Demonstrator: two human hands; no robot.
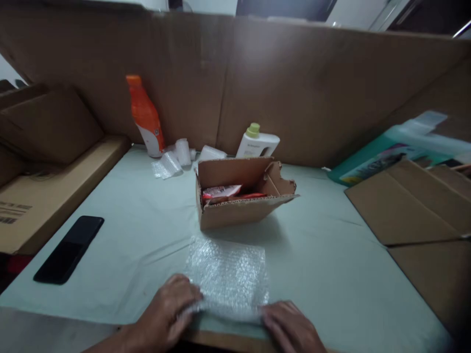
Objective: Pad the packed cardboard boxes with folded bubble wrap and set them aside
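A sheet of bubble wrap (230, 269) lies flat near the table's front edge, its near end rolled or folded over. My left hand (171, 306) grips the left end of that rolled edge, fingers curled round it. At the right end, my right hand (290, 326) has its fingers closed on the same edge. Just beyond the sheet stands an open cardboard box (235, 215), with red and white packets (222, 191) inside. Whether anything is wrapped inside the roll cannot be seen.
A black phone (69, 250) lies at left. Toward the back are an orange bottle (145, 115), bubble wrap pieces (171, 164) and a white bottle with a green cap (255, 142). At right, a teal liquid bottle (382, 152) leans near cardboard (412, 201). Cardboard walls surround the table.
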